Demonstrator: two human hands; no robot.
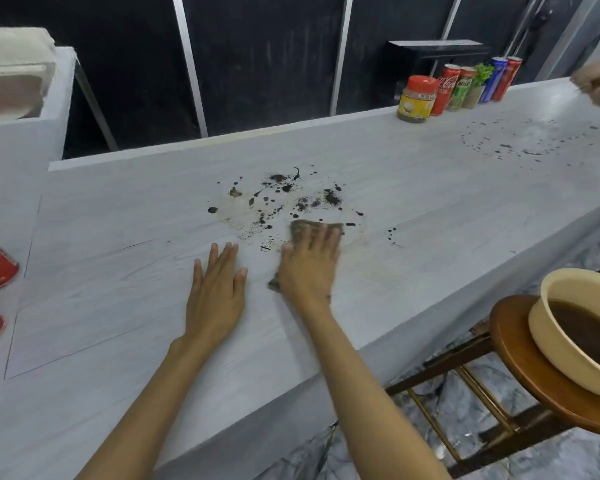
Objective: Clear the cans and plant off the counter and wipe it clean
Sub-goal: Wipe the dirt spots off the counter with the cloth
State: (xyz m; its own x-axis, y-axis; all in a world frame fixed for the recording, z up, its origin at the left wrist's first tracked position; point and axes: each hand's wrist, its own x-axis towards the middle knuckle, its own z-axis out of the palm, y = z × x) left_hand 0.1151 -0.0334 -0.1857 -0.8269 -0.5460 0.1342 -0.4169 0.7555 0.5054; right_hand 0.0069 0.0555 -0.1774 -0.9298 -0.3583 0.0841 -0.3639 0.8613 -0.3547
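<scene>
Right hand (309, 268) is flat on a brownish cloth (312, 232), fingers spread and pressing it onto the pale counter (118, 271) — palm-down press, not a pinch; the cloth's far edge sticks out past the fingertips and a corner shows by the wrist. Left hand (217, 289) lies open just left of the cloth, fingers apart, palm on the counter, holding nothing. Dark spill (284, 199) — blotches and specks — sits directly beyond the cloth, its nearest spots touching the cloth edge. A second, thinner ring of dark spots (520, 143) is far right of the cloth, toward the counter's far end. At the counter's back edge, well beyond the cloth and to its right, stands a row: yellow jar with orange lid (417, 98), red cola can (445, 93), green Milo can (462, 90), small green plant (480, 83), blue can (495, 79), another red can (506, 77), all upright and close together. Right of the cloth, off the counter, a cream basin (548, 327) of brown liquid sits on a wooden stool (520, 358). Another person's hand (598, 84) is at the far right edge, blurred.
</scene>
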